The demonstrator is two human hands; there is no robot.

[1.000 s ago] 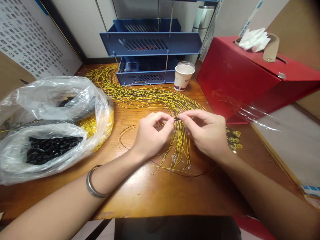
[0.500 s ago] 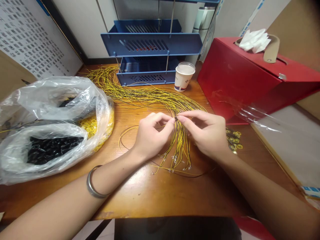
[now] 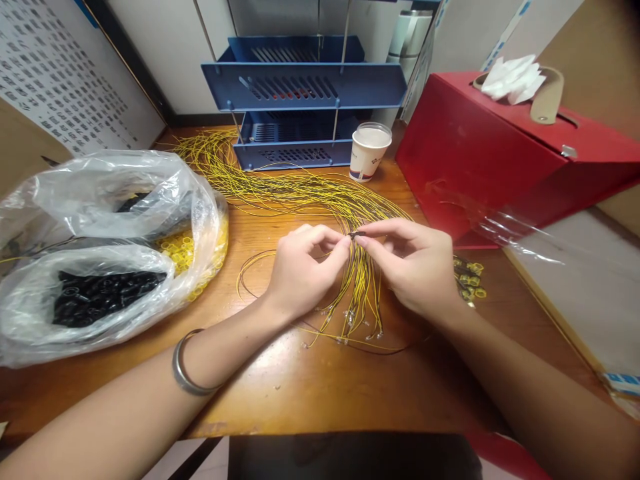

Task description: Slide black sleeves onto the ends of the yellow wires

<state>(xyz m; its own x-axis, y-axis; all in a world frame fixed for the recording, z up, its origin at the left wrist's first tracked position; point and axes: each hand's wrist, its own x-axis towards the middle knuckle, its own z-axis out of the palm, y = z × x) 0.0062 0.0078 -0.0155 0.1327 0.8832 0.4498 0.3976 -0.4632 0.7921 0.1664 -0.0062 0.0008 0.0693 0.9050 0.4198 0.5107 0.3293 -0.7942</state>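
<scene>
My left hand and my right hand meet fingertip to fingertip above the wooden table. Both are closed in a pinch on a small dark piece at the end of a thin wire. Beneath them lies a bundle of yellow wires with small clear ends near the front. A dark wire loop curves on the table left of my left hand. A metal bangle sits on my left wrist.
A clear plastic bag at the left holds black rings and yellow rings. Behind stand a blue tray rack and a paper cup. A red box with tissue stands at the right. Small yellow pieces lie beside my right hand.
Almost nothing has moved. My fingertips have shifted slightly while they keep pinching the small dark piece on the wire.
</scene>
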